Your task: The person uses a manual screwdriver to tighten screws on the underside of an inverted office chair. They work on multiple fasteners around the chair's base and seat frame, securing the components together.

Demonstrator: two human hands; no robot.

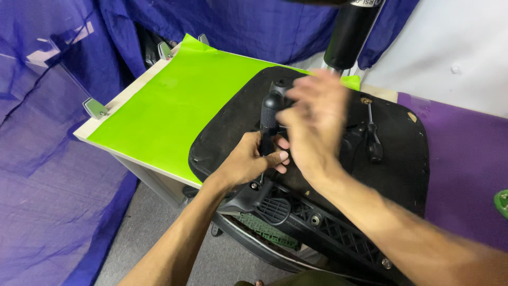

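Seen from above, a person's left hand (253, 159) is clenched around the lower shaft of a black-handled screwdriver (269, 119), which stands nearly upright with its tip planted near a bolt in the black plastic lattice frame (338, 233) at the near edge of an upturned office chair seat (402, 159). The right hand (312, 124), blurred in motion, hovers just beside the tool's rounded top, fingers spread and loose; whether it touches the handle cannot be told. The screwdriver looks light and rigid, its ribbed handle made for a firm palm grip, while the thin metal shaft low down would likely be slicker and better only for steadying. The seat's underside appears stiff, bulky and fairly heavy, a hard moulded shell with rounded edges that offer the surest hold; it lies face down, partly over a bright green sheet (169, 106) covering a pale table (100, 127). A second, smaller screwdriver (373, 137) rests on the shell just beyond the hands, apart from them. Farther back, the chair's black gas cylinder (349, 34) rises from the centre mechanism, and blue cloth (53, 79) hangs around the work area, with a purple surface (465, 159) to the right.
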